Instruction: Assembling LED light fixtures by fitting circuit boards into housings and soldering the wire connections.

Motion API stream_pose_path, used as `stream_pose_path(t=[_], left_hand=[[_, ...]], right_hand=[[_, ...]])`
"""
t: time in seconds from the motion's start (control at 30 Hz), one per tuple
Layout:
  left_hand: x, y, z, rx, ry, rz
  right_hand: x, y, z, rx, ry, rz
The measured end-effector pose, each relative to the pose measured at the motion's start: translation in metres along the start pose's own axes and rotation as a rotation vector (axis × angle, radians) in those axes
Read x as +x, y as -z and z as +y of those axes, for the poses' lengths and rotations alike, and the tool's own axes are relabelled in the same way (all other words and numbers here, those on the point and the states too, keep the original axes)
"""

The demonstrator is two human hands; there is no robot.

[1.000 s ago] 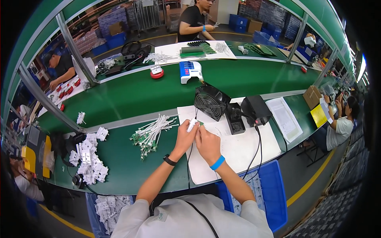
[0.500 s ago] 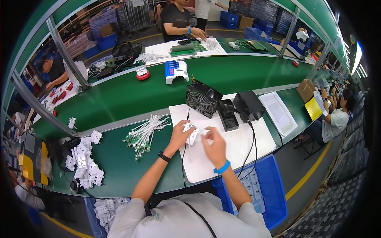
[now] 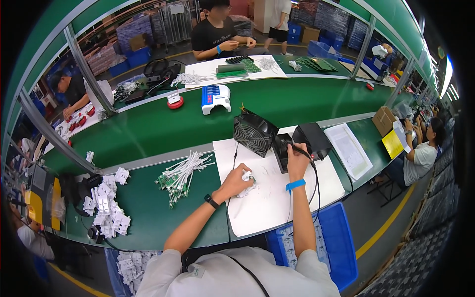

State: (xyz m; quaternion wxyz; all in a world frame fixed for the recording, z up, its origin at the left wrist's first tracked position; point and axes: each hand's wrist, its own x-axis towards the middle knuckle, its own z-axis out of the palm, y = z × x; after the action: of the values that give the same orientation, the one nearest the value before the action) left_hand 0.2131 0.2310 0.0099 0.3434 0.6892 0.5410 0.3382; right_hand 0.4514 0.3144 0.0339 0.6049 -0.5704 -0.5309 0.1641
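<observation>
My left hand is closed around a white plastic housing, holding it low over the white work sheet. Part of the housing is hidden under my fingers. At the black soldering iron stand, my right hand has its fingers wrapped round the black handle of a soldering iron, whose tip is out of sight. A black fan with a wire guard stands just beyond both hands. Right of the stand is a black power box with cables.
White cables with green boards lie left of the sheet, and a pile of white housings further left. A blue bin sits below the bench edge at right. Papers lie at right. Co-workers sit across and at the sides.
My right hand has moved from beside the housing, right and away from me, to the soldering iron. My left hand, with the housing, has come slightly nearer. The head view has shifted a little.
</observation>
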Motion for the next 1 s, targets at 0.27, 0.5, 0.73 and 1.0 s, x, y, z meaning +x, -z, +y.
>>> stream_pose_path(t=[0.27, 0.5, 0.73, 1.0], left_hand=[[0.002, 0.001, 0.011, 0.18, -0.174, 0.101], [0.012, -0.004, 0.006, 0.083, -0.194, 0.101], [0.009, -0.013, 0.003, 0.057, -0.213, 0.14], [0.012, -0.014, -0.002, -0.01, -0.176, 0.167]], right_hand=[[-0.008, -0.009, 0.019, 0.021, 0.061, 0.088], [-0.013, -0.018, 0.025, 0.06, 0.079, 0.058], [-0.014, -0.018, 0.028, 0.04, 0.116, 0.085], [-0.013, -0.021, 0.022, -0.007, 0.095, 0.04]])
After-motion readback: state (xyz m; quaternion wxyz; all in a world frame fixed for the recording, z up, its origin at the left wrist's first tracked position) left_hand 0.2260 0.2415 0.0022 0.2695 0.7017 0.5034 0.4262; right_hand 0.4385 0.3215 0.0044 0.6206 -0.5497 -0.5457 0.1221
